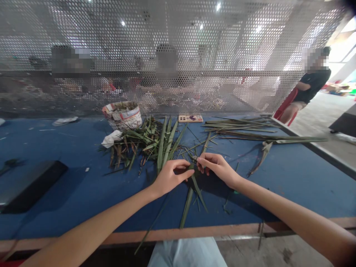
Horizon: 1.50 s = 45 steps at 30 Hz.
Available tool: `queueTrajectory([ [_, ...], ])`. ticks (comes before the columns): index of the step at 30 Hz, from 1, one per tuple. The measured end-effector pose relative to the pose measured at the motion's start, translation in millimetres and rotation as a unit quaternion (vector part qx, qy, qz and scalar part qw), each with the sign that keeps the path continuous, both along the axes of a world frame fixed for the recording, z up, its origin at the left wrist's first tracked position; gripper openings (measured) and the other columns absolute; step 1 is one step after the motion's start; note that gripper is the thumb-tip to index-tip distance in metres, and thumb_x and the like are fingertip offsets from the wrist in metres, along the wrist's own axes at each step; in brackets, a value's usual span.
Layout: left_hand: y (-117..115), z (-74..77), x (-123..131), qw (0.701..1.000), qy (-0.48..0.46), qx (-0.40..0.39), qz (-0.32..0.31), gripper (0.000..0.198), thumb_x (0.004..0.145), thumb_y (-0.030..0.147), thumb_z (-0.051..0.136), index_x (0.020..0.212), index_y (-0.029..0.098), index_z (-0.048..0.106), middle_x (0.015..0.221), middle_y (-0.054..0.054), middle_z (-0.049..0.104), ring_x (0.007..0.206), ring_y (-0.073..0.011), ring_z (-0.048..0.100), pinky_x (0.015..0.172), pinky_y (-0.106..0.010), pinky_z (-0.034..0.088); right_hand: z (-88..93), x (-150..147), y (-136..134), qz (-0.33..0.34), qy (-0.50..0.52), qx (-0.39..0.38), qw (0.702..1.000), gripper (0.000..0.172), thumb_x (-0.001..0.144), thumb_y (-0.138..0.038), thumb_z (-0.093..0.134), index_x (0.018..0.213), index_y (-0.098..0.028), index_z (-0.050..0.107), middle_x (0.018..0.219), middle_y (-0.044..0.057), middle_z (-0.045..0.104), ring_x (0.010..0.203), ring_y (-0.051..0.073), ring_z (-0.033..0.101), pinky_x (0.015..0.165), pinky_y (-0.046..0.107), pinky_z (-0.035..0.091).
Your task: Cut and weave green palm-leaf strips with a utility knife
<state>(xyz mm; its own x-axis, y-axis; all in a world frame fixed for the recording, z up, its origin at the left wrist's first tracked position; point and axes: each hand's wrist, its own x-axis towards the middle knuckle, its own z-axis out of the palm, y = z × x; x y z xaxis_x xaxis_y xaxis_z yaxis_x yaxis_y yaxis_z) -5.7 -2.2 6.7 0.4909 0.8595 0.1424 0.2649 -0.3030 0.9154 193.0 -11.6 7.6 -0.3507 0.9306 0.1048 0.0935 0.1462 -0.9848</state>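
Observation:
My left hand (171, 177) and my right hand (218, 168) meet over the blue table, their fingertips pinching narrow green palm-leaf strips (193, 167) at a small crossing. Loose strip ends (191, 205) hang from that crossing toward me and lie on the table. Fingers hide the middle of the crossing, so its exact form cannot be seen. A heap of cut green palm leaves (141, 144) with brown stems lies just beyond my left hand. A bundle of long stripped leaf ribs (239, 128) lies farther right.
A basket made of folded printed paper (122, 115) and a phone (190, 118) stand at the table's far edge, before a perforated metal screen (167, 44). A dark flat slab (30, 185) lies at left. Beyond the screen, a person (314, 83) stands by a red chair.

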Motion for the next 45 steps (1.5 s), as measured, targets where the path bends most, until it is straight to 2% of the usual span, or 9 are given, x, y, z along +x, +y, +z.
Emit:
queueTrajectory([
  [4, 1.6, 0.5, -0.7, 0.999, -0.019, -0.015, 0.028, 0.024, 0.079, 0.039, 0.063, 0.081, 0.015, 0.06, 0.065, -0.001, 0.064, 0.058, -0.0148, 0.062, 0.058, -0.025, 0.049, 0.7, -0.1, -2.2, 0.037, -0.012, 0.007, 0.999, 0.037, 0.085, -0.051, 0.056, 0.07, -0.017, 0.059, 0.065, 0.0, 0.057, 0.059, 0.011, 0.049, 0.055, 0.023, 0.039],
  [11, 3.4, -2.0, -1.3, 0.999, -0.021, -0.023, 0.039, 0.023, 0.079, 0.038, 0.064, 0.078, 0.015, 0.06, 0.061, 0.0, 0.062, 0.057, -0.0143, 0.061, 0.054, -0.024, 0.047, 2.6, -1.4, -3.4, 0.035, -0.018, 0.01, 0.999, 0.035, 0.083, -0.049, 0.058, 0.067, -0.017, 0.058, 0.066, 0.0, 0.056, 0.061, 0.011, 0.049, 0.057, 0.024, 0.039],
  [18, -3.2, -1.2, 0.5, 0.999, 0.024, 0.042, 0.003, 0.021, 0.082, 0.036, 0.061, 0.085, 0.015, 0.065, 0.071, -0.002, 0.066, 0.063, -0.0152, 0.062, 0.063, -0.026, 0.049, -2.0, 0.3, 0.2, 0.033, -0.019, 0.012, 0.999, 0.037, 0.086, -0.049, 0.055, 0.069, -0.017, 0.059, 0.066, 0.0, 0.057, 0.059, 0.01, 0.049, 0.056, 0.023, 0.039],
  [22, -5.4, -3.1, 1.4, 0.999, 0.026, 0.035, -0.001, 0.024, 0.082, 0.039, 0.061, 0.087, 0.016, 0.065, 0.073, -0.002, 0.067, 0.06, -0.0146, 0.062, 0.063, -0.026, 0.05, -0.7, -0.8, 0.5, 0.008, -0.005, 0.003, 1.0, 0.037, 0.083, -0.051, 0.058, 0.069, -0.017, 0.058, 0.066, 0.0, 0.058, 0.057, 0.01, 0.049, 0.054, 0.023, 0.04],
  [28, -2.8, -3.2, 0.2, 0.998, 0.042, 0.043, -0.019, 0.023, 0.083, 0.038, 0.061, 0.088, 0.016, 0.067, 0.072, -0.003, 0.068, 0.059, -0.0149, 0.063, 0.062, -0.026, 0.05, 4.5, -1.0, -0.2, 0.008, 0.024, -0.027, 0.999, 0.037, 0.078, -0.043, 0.068, 0.104, -0.018, 0.062, 0.069, 0.0, 0.064, 0.059, 0.01, 0.052, 0.055, 0.023, 0.042],
  [32, 1.2, -1.8, 0.3, 0.999, 0.021, 0.006, -0.03, 0.025, 0.082, 0.038, 0.062, 0.091, 0.016, 0.068, 0.078, -0.004, 0.07, 0.063, -0.0156, 0.064, 0.065, -0.028, 0.051, 4.0, 1.5, 1.4, -0.001, 0.059, -0.042, 0.997, 0.029, 0.078, -0.043, 0.068, 0.092, -0.018, 0.066, 0.071, 0.0, 0.063, 0.063, 0.011, 0.055, 0.055, 0.022, 0.041],
  [38, 8.9, 0.7, -0.4, 0.992, -0.033, -0.112, -0.057, 0.029, 0.079, 0.037, 0.065, 0.097, 0.014, 0.068, 0.083, -0.007, 0.071, 0.07, -0.0158, 0.065, 0.066, -0.027, 0.05, 0.7, 3.9, 2.2, -0.056, 0.079, -0.042, 0.994, 0.028, 0.081, -0.045, 0.064, 0.081, -0.017, 0.066, 0.074, 0.003, 0.066, 0.067, 0.011, 0.057, 0.057, 0.022, 0.042],
  [42, 11.9, 5.3, -2.9, 0.981, -0.076, -0.162, -0.074, 0.03, 0.077, 0.034, 0.069, 0.099, 0.014, 0.066, 0.089, -0.008, 0.072, 0.072, -0.0146, 0.065, 0.067, -0.025, 0.05, 0.2, 3.2, 2.0, -0.096, 0.032, 0.01, 0.995, 0.029, 0.079, -0.046, 0.065, 0.076, -0.017, 0.066, 0.075, 0.004, 0.068, 0.069, 0.015, 0.06, 0.06, 0.026, 0.044],
  [45, 13.5, 7.7, -4.7, 0.974, -0.116, -0.179, -0.069, 0.038, 0.076, 0.033, 0.071, 0.109, 0.017, 0.059, 0.087, -0.006, 0.073, 0.071, -0.0141, 0.066, 0.066, -0.025, 0.05, -0.6, 2.0, 1.9, -0.084, -0.036, 0.073, 0.993, 0.025, 0.078, -0.043, 0.066, 0.073, -0.019, 0.067, 0.076, 0.004, 0.068, 0.073, 0.017, 0.061, 0.064, 0.028, 0.045],
])
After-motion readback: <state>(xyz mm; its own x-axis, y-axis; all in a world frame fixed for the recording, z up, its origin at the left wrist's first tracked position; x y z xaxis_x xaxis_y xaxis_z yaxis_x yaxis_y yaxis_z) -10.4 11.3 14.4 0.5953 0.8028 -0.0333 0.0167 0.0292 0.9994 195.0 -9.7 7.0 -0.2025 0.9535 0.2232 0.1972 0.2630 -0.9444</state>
